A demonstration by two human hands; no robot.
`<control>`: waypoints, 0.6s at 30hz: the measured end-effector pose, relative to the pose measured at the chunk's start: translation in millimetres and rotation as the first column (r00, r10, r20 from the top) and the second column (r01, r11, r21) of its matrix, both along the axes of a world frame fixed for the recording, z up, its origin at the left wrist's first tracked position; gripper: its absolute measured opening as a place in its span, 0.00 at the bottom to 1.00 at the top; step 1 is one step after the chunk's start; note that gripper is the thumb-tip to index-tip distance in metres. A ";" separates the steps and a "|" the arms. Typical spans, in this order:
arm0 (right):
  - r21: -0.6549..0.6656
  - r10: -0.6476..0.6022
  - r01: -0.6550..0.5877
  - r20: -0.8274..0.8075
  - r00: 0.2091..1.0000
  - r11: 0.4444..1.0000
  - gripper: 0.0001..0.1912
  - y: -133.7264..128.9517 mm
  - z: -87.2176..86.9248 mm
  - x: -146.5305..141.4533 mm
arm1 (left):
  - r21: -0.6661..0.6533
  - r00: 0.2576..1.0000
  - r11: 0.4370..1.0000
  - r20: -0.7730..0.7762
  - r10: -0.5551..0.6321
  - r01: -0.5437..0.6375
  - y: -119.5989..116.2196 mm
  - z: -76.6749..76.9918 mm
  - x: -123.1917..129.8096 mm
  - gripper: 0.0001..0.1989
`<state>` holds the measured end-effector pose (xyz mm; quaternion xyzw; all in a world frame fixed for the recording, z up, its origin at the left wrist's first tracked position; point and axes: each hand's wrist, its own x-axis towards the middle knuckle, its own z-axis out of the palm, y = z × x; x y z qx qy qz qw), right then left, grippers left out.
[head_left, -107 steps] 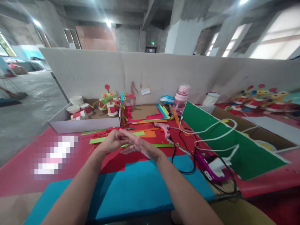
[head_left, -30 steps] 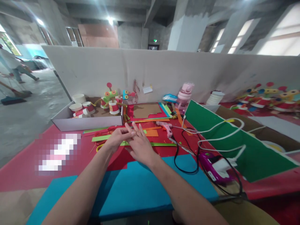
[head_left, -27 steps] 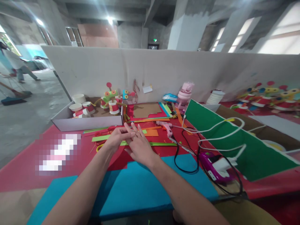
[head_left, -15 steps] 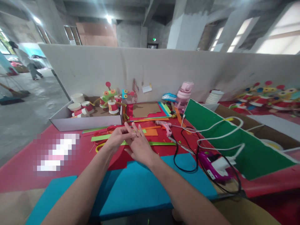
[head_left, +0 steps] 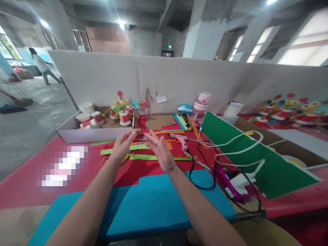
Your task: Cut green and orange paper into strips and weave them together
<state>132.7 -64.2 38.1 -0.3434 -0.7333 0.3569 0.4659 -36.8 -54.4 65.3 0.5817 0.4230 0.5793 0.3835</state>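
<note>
Above the middle of the table, my left hand [head_left: 122, 145] is raised with fingers stretched out, and nothing shows in it. Facing it across a small gap is my right hand [head_left: 162, 153], fingers extended and spread, also holding nothing I can see. Beneath them lie light green paper strips [head_left: 147, 157] and an orange paper piece [head_left: 167, 146]. Scissors with yellow handles [head_left: 127, 156] are partly hidden behind my left hand. A pink hot glue gun [head_left: 180, 140] rests just beyond my right hand. Blue sheets [head_left: 143, 201] cover the table's near edge under my forearms.
A white box [head_left: 94, 135] holds paper cups and a cup figure [head_left: 124, 116]. On the right stand a green panel [head_left: 246, 153] and a purple power strip [head_left: 232, 184] with looping cables. A pink bottle [head_left: 201, 104] stands behind. A person [head_left: 43, 65] walks at far left.
My hands have come apart; earlier the left fingers touched the right hand's fingers. The right hand has turned and now faces the left. The person in the background has moved right.
</note>
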 end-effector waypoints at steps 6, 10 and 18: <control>-0.009 -0.066 0.066 0.036 0.997 0.998 0.33 2.9 -3.1 5.5 | 0.028 0.965 0.995 -0.239 0.104 -0.100 12.8 -11.0 -15.2 0.19; 0.113 -0.246 0.225 0.237 0.940 0.968 0.26 13.0 -10.7 7.2 | -0.019 0.687 0.992 -0.720 -0.099 0.122 15.4 -19.2 -26.5 0.10; 0.207 -0.236 0.153 0.478 0.846 0.966 0.29 20.5 -29.9 2.1 | -0.095 0.137 0.987 -0.984 -0.112 0.129 9.3 -23.7 -16.8 0.14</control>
